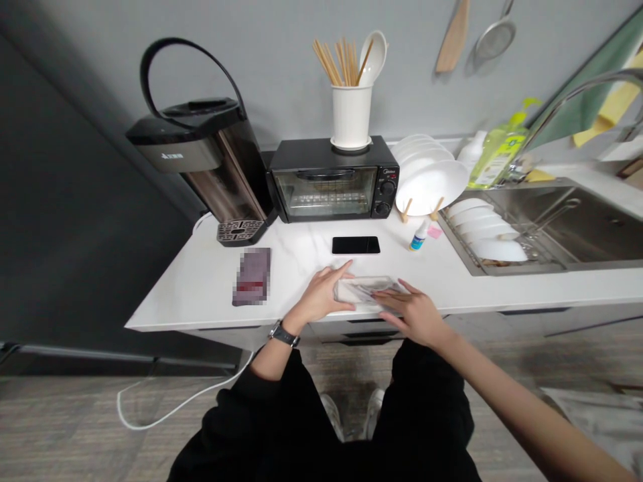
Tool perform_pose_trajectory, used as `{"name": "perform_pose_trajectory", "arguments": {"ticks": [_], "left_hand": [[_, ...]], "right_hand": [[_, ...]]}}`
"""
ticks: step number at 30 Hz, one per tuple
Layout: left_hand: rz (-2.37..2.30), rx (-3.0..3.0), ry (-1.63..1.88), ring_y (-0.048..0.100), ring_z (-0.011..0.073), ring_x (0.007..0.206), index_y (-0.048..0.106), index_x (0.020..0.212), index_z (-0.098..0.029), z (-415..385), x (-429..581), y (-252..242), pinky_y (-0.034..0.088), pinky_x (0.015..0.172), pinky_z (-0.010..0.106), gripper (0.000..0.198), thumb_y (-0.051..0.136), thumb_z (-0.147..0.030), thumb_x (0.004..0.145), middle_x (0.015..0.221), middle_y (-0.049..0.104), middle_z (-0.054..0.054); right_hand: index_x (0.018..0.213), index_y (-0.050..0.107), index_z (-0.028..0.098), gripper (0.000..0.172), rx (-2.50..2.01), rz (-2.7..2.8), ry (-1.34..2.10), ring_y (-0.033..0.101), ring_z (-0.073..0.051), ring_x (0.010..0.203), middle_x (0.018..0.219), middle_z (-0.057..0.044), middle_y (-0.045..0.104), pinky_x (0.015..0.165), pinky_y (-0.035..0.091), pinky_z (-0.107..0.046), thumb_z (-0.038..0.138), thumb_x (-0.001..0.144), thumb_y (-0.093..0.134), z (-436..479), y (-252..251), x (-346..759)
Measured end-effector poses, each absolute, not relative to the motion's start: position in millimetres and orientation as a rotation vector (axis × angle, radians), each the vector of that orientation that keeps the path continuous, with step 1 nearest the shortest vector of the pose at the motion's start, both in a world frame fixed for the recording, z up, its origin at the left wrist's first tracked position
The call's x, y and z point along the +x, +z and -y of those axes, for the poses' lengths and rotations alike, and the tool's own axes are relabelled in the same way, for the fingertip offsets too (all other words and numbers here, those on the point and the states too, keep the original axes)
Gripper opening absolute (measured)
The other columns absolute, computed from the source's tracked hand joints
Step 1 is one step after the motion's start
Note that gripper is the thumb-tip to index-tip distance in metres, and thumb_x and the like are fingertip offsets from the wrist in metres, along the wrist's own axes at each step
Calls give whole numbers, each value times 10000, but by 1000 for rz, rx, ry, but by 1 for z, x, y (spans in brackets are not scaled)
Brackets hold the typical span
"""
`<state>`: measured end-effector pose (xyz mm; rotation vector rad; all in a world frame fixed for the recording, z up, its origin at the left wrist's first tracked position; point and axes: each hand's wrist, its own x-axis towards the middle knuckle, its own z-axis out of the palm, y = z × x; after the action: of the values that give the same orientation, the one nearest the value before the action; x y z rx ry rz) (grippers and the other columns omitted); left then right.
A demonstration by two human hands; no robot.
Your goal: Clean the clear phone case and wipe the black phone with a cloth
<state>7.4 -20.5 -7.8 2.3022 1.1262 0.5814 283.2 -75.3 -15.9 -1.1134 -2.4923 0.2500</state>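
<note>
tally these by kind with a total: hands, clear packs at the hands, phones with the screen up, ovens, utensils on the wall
Hands: 2 (left hand, right hand)
Clear pack: 1
Phone: 1
Oven: 1
Wall utensils: 2 (spatula, strainer)
Total: 7

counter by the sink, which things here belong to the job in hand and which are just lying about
In the job:
Clear plastic item, with the left hand and right hand at it

Probably just lying about, untouched:
Black phone
Small bottle
Pink slip
Pixelated flat item
Toaster oven
Water dispenser
</note>
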Motion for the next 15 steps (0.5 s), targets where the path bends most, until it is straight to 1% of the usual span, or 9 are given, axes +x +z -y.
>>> {"name": "perform_pose_trajectory", "arguments": {"ticks": [2,5,6,7,9,11,12,14,15], "left_hand": [[-1115,2311,581,573,308,1161,260,1664,-310,20,9,-8,410,1072,426,1139,917,-466,748,1404,690,41],[-1100,2304,612,578,299,1182,274,1662,-300,19,6,-12,418,1070,411,1114,905,-476,761,1385,695,57],[-1085,2298,622,580,289,1184,269,1663,-302,19,4,-13,419,1070,403,1104,896,-479,772,1389,691,58],[-1072,2294,624,581,280,1181,259,1665,-307,18,2,-14,421,1069,396,1101,890,-481,780,1397,686,55],[-1059,2292,606,577,274,1183,232,1671,-318,18,0,-15,418,1072,392,1130,898,-477,771,1414,677,47],[-1081,2288,581,569,284,1185,217,1673,-321,18,1,-14,411,1078,406,1180,924,-467,740,1417,677,43],[-1090,2286,572,564,291,1187,217,1673,-322,18,3,-13,405,1083,415,1190,931,-463,731,1417,678,42],[-1086,2289,562,560,301,1189,224,1672,-325,17,7,-11,399,1090,432,1179,928,-463,736,1421,677,41],[-1082,2291,562,560,303,1188,231,1670,-323,17,8,-10,402,1088,436,1169,924,-470,740,1421,677,45]], "right_hand": [[1404,642,200,450,-1211,2457,151,668,-288,1289,1389,-132,697,1230,359,-580,470,1082,482,72,-15,287],[1382,650,115,639,-1183,2436,150,638,-335,1322,1406,-200,672,1207,394,-575,626,1012,543,70,-15,248],[1384,646,102,698,-1132,2431,193,636,-330,1325,1410,-202,669,1204,412,-545,669,989,554,71,-15,234],[1383,650,110,715,-1081,2438,243,636,-319,1328,1412,-188,672,1205,419,-521,691,975,560,72,-15,224],[1376,665,166,631,-1026,2454,324,648,-287,1317,1404,-136,688,1212,421,-496,659,1000,546,77,-15,227],[1352,686,245,458,-1052,2473,349,667,-256,1294,1375,-73,713,1221,411,-502,550,1060,507,80,-15,255],[1352,686,267,403,-1092,2472,332,674,-245,1284,1367,-56,718,1221,410,-510,487,1086,478,81,-14,271],[1383,666,242,401,-1189,2456,244,671,-262,1290,1382,-80,706,1213,413,-541,430,1100,452,78,-14,291],[1399,653,202,438,-1223,2443,191,663,-287,1300,1397,-117,692,1207,414,-561,451,1090,469,76,-14,290]]}}
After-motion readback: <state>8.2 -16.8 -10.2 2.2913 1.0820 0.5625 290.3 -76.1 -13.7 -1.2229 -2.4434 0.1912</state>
